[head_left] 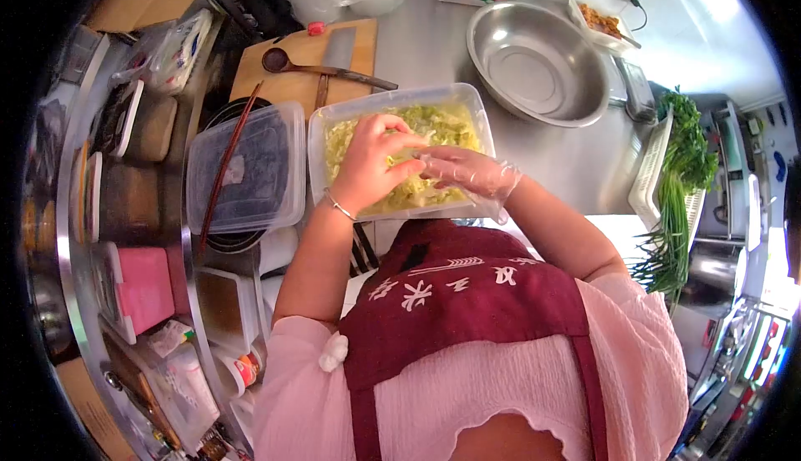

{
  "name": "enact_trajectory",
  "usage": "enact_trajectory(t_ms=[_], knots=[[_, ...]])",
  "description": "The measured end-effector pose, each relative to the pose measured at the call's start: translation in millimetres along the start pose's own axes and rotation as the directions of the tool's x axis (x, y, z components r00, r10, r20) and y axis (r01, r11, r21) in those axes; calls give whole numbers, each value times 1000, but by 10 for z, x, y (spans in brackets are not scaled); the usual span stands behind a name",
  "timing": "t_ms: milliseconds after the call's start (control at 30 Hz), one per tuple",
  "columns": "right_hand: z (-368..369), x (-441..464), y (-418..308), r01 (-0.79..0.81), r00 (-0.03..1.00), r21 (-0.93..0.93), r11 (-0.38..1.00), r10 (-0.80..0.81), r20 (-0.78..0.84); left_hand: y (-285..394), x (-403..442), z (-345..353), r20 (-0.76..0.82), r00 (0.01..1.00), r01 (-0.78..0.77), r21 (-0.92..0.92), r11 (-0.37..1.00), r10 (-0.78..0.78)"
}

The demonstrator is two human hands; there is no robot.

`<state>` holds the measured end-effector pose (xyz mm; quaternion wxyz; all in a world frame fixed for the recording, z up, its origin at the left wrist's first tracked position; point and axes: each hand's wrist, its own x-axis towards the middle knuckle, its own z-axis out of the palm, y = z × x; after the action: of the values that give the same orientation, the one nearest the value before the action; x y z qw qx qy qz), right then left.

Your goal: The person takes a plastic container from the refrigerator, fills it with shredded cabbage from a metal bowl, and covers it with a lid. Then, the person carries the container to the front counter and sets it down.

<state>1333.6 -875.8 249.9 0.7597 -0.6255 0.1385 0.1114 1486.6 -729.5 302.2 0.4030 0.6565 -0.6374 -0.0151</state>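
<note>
A clear rectangular plastic tub [320,156] holds shredded pale green and yellow vegetable [446,125]. Over it, my bare left hand [377,161], with a bracelet at the wrist, pinches at the fingertips of a clear plastic glove [498,181]. The glove is on my right hand [463,171], whose fingers stretch toward the left hand and are partly hidden by it. To the left lies a translucent lid [275,156] with a pair of brown chopsticks [227,165] across it.
Behind the tub, a wooden cutting board [250,77] carries a knife [339,50] and a dark ladle [321,69]. A large steel bowl [538,65] stands at the back right. Green onions [667,227] and leafy greens [691,140] fill a white basket [647,179]. Shelves with containers line the left.
</note>
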Motion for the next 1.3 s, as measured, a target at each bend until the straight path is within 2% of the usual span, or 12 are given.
enact_trajectory(t_ms=[100,200,267,400,533,667,733,833,900,1033,1167,1300], knots=[[23,12,0,6,1000,-23,1000,-5,14,-96,-25,79,93,994,-58,-1,998,58],[25,7,18,20,1000,1,1000,-20,19,-144,-53,119,31,999,-31,-6,999,32],[17,10,51,27,1000,13,1000,-27,13,-134,-59,103,-132,988,85,53,995,-77],[3,-8,32,0,1000,39,999,0,-10,87,24,76,-56,996,-70,15,997,71],[70,-62,-169,-36,999,8,999,36,29,-80,-33,125,42,993,-116,52,992,114],[9,-38,-35,-60,998,-6,998,60,15,-126,-45,100,-121,992,45,134,990,-29],[4,-48,-12,4,997,341,940,-31,76,-127,-52,80,-176,982,101,153,983,-74],[-39,-124,-137,128,988,517,846,-155,9,-144,-135,57,-331,932,192,105,976,-148],[-86,-143,-168,158,983,539,827,-182,-10,-252,-310,105,-202,945,272,55,961,-256],[-125,-136,-184,194,975,597,778,-221,-29,-105,-444,274,-4,961,276,17,961,-276],[-96,-136,-194,177,978,606,775,-206,-22,-243,-489,392,-28,943,331,-58,942,-333],[-98,-89,-118,164,974,631,758,-225,16,-294,-506,348,-144,919,380,61,923,-368]])
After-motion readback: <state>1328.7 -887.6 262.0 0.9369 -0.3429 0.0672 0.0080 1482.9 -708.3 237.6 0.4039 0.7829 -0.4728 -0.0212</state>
